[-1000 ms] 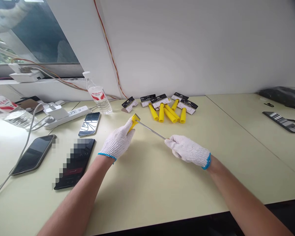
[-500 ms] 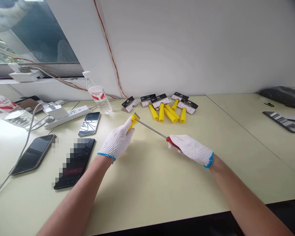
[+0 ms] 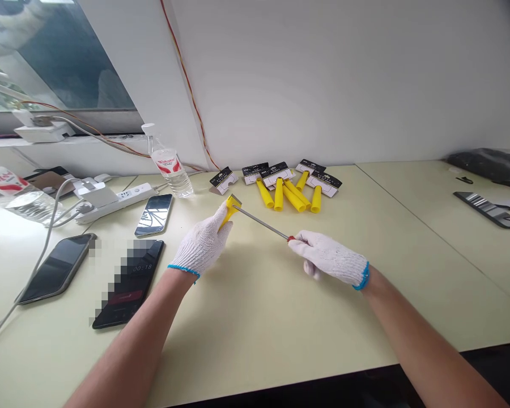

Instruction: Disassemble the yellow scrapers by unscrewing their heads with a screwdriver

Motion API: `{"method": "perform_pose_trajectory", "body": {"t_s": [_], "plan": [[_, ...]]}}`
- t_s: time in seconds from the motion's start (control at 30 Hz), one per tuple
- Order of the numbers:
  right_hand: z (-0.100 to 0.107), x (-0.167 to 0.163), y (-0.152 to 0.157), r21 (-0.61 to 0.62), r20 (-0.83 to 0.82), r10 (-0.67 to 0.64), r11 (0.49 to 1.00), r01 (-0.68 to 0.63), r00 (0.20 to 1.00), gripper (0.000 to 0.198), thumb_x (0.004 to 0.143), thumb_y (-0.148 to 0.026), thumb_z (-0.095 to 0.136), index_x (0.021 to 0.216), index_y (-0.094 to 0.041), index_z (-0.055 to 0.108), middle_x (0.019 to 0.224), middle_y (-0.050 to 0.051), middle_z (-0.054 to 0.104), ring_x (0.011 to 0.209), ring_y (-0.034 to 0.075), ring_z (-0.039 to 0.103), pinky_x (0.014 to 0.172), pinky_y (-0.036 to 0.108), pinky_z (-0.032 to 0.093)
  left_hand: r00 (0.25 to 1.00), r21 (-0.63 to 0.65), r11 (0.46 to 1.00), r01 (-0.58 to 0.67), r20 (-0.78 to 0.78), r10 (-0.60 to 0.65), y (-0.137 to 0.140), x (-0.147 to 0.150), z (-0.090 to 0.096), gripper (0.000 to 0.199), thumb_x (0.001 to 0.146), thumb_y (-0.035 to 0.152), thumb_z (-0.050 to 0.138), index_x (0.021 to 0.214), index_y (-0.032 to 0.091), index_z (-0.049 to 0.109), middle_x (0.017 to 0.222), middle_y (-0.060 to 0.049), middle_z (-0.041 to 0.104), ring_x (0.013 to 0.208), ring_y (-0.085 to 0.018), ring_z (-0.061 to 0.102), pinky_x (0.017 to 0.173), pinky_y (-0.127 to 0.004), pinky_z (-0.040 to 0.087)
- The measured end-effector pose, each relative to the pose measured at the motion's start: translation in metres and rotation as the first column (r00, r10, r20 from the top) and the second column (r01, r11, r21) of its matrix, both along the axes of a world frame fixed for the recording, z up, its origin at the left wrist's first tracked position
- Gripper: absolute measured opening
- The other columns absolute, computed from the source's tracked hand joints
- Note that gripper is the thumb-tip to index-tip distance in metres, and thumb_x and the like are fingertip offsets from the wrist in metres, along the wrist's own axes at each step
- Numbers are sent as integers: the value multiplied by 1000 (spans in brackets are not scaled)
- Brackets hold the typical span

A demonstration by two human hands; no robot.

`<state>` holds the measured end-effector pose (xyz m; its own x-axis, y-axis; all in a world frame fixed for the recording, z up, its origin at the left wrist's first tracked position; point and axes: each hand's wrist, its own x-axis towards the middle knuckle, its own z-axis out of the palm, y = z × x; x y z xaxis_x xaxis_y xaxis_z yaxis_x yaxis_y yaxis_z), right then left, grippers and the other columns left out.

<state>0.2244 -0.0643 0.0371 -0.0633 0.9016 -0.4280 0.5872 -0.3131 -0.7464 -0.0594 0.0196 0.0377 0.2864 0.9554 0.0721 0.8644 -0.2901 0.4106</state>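
Note:
White knit gloves with blue cuffs cover both hands. My left hand (image 3: 204, 243) is closed around the handle of a yellow scraper (image 3: 232, 208), whose head with a metal blade sticks out above the fingers. My right hand (image 3: 323, 253) grips a screwdriver (image 3: 264, 223) by its red handle, mostly hidden in the palm. The screwdriver's long metal shaft slants up to the left, and its tip meets the scraper head. Beyond the hands lie several yellow plastic handles (image 3: 296, 197) with black and white header cards (image 3: 276, 173).
Left of my hands are a black phone (image 3: 131, 289) showing a timer, two more phones (image 3: 57, 269), a water bottle (image 3: 171, 170) and a white power strip (image 3: 114, 203) with cables. A lone header card (image 3: 223, 180) lies near the wall. Far right is a black bag (image 3: 488, 164).
The fingers of my right hand have shifted and rolled around the screwdriver handle, covering more of the red. My left hand and the scraper stay nearly in place.

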Motion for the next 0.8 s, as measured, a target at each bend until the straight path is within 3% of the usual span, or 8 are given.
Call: {"method": "perform_pose_trajectory", "body": {"t_s": [0.1,0.23,0.33,0.4,0.5,0.6,0.7,0.8], "plan": [[-4,0,1,20,37,-24,1000,23,999,47,101,-69,51,91,-23,55,67,-1,58,51,13,45,53,30,37,1000,-7,1000,23,2,-23,1,-1,-3,49,104,35,39,152,28,48,75,-1,53,60,-19,48,60,-28,34],[-2,2,1,211,14,76,975,-77,997,41,104,-58,48,89,-23,63,81,3,63,69,17,54,65,30,43,999,11,1000,4,44,-4,3,-2,-8,53,103,35,39,155,27,47,76,-2,54,59,-19,44,59,-29,32],[3,2,-1,71,-29,1,997,1,1000,41,103,-62,51,92,-23,56,77,3,68,64,17,59,66,30,47,1000,26,1000,-13,25,12,3,-2,-7,50,103,37,41,152,27,51,77,-2,56,59,-19,47,59,-29,33],[5,0,-2,-11,-53,-36,999,36,998,43,102,-65,51,94,-23,53,69,1,65,53,14,50,58,29,43,1000,28,1000,-4,2,4,2,-2,-4,51,104,37,42,152,26,51,77,-2,56,61,-19,49,60,-29,34],[5,-2,-3,37,-113,-23,999,27,993,47,103,-66,48,92,-22,58,71,0,59,53,11,43,54,28,36,1000,10,1000,-5,-17,5,0,-1,-1,53,104,38,42,155,27,48,76,-2,56,62,-20,51,61,-28,36],[2,-1,0,91,-134,7,996,6,991,46,105,-61,45,90,-21,62,77,1,59,62,13,50,59,27,41,1000,21,1000,-12,-5,12,1,-1,-2,47,105,39,42,149,27,51,75,-1,55,60,-19,49,60,-27,35],[0,-2,1,20,-69,-38,999,39,997,37,101,-58,58,95,-22,58,78,2,66,59,13,54,58,27,43,1000,32,999,-3,-1,3,1,-1,-3,47,105,38,42,149,27,51,75,-2,55,60,-19,48,61,-27,35],[1,-4,0,5,-69,-74,997,75,995,43,98,-64,59,90,-22,54,70,0,61,49,11,45,50,27,35,1000,3,1000,-9,-6,9,1,0,-2,50,104,37,43,152,26,50,77,-2,57,63,-20,50,62,-28,37]]}}
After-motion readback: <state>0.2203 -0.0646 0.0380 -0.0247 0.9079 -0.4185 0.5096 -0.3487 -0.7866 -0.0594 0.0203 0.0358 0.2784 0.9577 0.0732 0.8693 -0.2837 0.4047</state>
